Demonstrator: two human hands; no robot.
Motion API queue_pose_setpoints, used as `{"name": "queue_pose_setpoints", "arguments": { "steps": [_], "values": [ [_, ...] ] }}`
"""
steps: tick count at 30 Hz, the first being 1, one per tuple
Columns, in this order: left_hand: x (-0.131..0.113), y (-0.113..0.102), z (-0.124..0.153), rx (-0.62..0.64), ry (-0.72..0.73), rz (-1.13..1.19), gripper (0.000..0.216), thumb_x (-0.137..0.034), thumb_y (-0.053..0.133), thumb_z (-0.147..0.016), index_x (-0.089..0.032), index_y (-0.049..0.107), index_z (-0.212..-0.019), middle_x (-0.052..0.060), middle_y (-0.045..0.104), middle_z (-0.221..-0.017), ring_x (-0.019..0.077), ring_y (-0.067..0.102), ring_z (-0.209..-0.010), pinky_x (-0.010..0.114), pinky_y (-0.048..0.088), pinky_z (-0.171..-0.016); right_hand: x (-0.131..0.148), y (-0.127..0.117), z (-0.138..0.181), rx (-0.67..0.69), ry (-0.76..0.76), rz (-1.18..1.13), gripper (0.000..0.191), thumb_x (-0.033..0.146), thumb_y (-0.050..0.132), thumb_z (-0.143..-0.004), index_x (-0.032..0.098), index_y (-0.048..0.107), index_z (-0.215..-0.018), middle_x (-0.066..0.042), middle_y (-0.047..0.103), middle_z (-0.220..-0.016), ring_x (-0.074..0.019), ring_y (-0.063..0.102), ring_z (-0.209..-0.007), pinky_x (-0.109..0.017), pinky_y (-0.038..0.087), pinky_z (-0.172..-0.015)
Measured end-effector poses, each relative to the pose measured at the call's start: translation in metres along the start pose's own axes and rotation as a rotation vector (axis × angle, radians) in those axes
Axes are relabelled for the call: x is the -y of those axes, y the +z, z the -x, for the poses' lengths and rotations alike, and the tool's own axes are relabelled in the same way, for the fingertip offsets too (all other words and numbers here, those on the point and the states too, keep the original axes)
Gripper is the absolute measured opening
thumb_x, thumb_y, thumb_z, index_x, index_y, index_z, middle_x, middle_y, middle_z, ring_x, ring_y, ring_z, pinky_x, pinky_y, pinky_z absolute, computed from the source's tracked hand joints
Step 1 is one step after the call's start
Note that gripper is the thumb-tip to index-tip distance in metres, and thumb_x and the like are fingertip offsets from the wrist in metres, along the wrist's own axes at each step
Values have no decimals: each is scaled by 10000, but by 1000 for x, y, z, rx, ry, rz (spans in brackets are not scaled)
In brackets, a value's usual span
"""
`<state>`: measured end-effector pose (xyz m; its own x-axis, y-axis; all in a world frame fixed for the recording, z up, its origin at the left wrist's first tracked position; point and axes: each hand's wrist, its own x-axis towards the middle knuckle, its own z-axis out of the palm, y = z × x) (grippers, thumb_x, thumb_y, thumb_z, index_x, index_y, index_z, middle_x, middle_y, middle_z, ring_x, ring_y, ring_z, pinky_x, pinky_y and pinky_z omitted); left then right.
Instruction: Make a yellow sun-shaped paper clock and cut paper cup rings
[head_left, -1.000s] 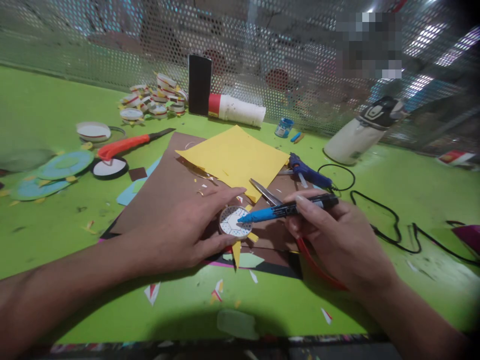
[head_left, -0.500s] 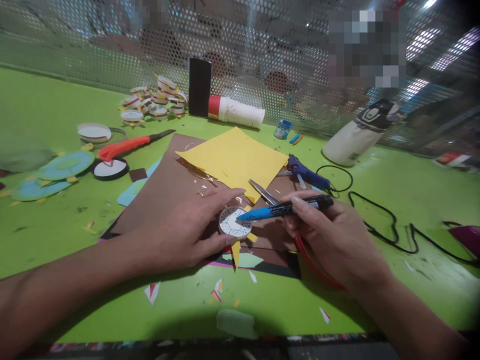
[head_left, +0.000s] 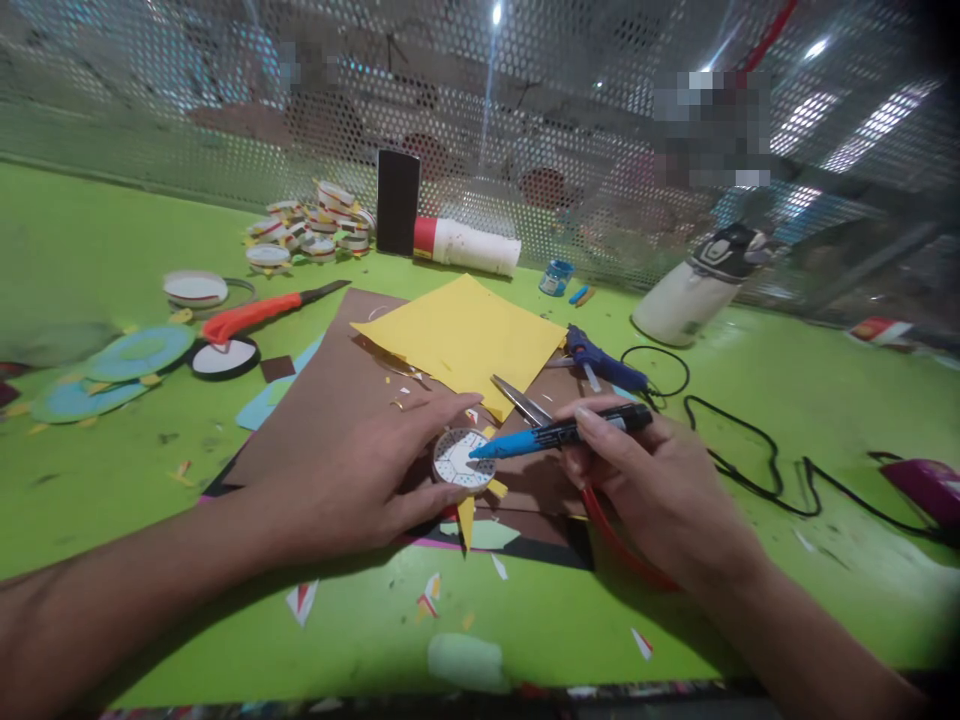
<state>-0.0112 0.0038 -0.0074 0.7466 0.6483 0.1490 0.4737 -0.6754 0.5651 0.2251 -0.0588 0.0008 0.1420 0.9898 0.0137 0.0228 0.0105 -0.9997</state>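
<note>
My left hand lies on the brown sheet, thumb and fingers closed round the rim of a small white disc. Black lines and small coloured dots cover the disc's top, and yellow paper points stick out from its edge. In my right hand is a blue-tipped marker, its tip at the middle of the disc. Below that hand are scissors with red handles, blades pointing up and left; whether the hand grips them, I cannot tell. A yellow paper sheet lies beyond both hands.
To the left lie an orange-handled cutter, blue-green paper discs and a pile of white discs. A phone and a white cup are behind. At right are a glue gun, its black cable and a bottle.
The whole view has shifted slightly, so things appear a little lower. Both hands keep their hold, and the marker tip stays over the middle of the disc.
</note>
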Motion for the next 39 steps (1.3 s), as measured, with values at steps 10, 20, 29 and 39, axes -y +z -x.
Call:
{"name": "queue_pose_setpoints", "arguments": {
  "steps": [10,20,29,39],
  "values": [
    [0,0,-2,-5,18,8,534,-387,531,-907,-249,380,-1400,74,587,-1299,244,583,-1108,346,460,-916,2,2,0,-22,50,-48,279,444,728,-790,188,658,-878,26,611,-547,-78,517,-486,-175,418,-452],
    [-4,-2,-3,0,21,15,459,-353,534,-910,-247,435,-1346,71,614,-1253,242,590,-1102,348,449,-935,2,2,1,2,42,-37,240,418,716,-810,197,671,-894,21,625,-587,-84,546,-529,-182,448,-488],
    [-4,-3,-2,12,20,33,465,-330,534,-907,-232,425,-1349,79,611,-1250,236,598,-1074,335,458,-905,2,0,1,16,31,18,235,412,707,-820,203,668,-920,20,637,-616,-94,563,-551,-195,468,-512],
    [-5,-4,-4,20,19,21,458,-348,529,-915,-242,419,-1346,66,600,-1269,237,577,-1114,341,440,-936,1,2,1,41,53,4,233,407,718,-809,215,677,-936,15,651,-636,-97,574,-568,-202,491,-530]
  ]
}}
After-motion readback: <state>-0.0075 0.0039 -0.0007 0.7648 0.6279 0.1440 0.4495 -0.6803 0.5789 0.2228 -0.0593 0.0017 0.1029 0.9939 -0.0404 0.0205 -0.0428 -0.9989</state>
